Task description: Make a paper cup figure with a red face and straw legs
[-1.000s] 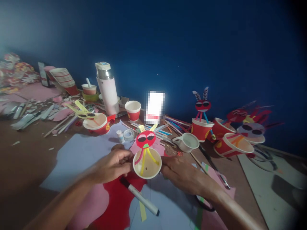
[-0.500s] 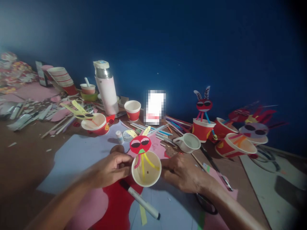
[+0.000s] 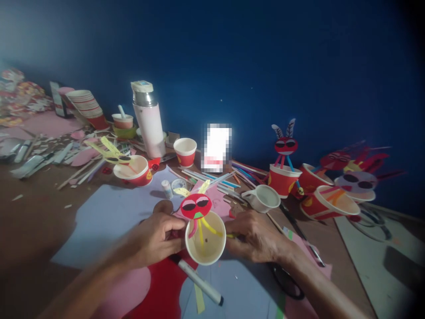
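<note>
A paper cup is tipped with its open mouth toward me, between my two hands. A red paper face with black eyes, a green mouth and pale yellow ears stands at its far rim, with pink and yellow legs reaching into the cup. My left hand grips the cup's left side, fingers bent. At the right side, my right hand has its fingers closed by the cup, and a thin yellow strip shows at its fingertips.
A marker lies on coloured paper in front, with scissors by my right forearm. Farther back are a white flask, a white cup with a handle, loose sticks and a red cup bearing another paper figure.
The cup and paper face sit slightly lower and to the right in view. A yellow strip now shows at my right fingertips. The surroundings have shifted slightly with the camera.
</note>
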### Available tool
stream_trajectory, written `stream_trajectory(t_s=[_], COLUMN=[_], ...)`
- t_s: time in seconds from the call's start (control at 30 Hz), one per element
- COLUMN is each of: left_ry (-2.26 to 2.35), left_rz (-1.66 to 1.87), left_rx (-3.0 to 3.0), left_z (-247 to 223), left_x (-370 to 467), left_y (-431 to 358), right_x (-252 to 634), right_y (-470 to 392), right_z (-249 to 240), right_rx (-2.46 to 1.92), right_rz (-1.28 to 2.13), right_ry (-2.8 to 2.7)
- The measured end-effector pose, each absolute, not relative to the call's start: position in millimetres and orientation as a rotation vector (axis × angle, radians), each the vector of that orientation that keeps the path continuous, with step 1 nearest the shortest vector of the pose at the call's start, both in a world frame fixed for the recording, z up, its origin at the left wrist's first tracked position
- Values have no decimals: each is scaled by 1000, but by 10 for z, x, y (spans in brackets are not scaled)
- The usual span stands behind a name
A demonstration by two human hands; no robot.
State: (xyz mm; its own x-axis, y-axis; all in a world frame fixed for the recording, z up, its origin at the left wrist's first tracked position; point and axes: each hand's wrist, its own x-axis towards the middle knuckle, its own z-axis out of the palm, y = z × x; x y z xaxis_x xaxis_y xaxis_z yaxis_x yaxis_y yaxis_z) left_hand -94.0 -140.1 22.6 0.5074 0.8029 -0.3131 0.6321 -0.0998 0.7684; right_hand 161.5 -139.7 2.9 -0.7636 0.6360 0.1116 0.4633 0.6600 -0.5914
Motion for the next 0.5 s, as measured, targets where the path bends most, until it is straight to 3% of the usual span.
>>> stream_trajectory(t_s=[0.5], left_ry=[1249], left_rz=[126], left_rx=[1960], left_z=[321], left_x=[-951], left_y=[-1446], right_x=[1556], right_y=[-1425], right_z=[85], right_rx=[-873], right_rz=[623], right_ry=[-2629])
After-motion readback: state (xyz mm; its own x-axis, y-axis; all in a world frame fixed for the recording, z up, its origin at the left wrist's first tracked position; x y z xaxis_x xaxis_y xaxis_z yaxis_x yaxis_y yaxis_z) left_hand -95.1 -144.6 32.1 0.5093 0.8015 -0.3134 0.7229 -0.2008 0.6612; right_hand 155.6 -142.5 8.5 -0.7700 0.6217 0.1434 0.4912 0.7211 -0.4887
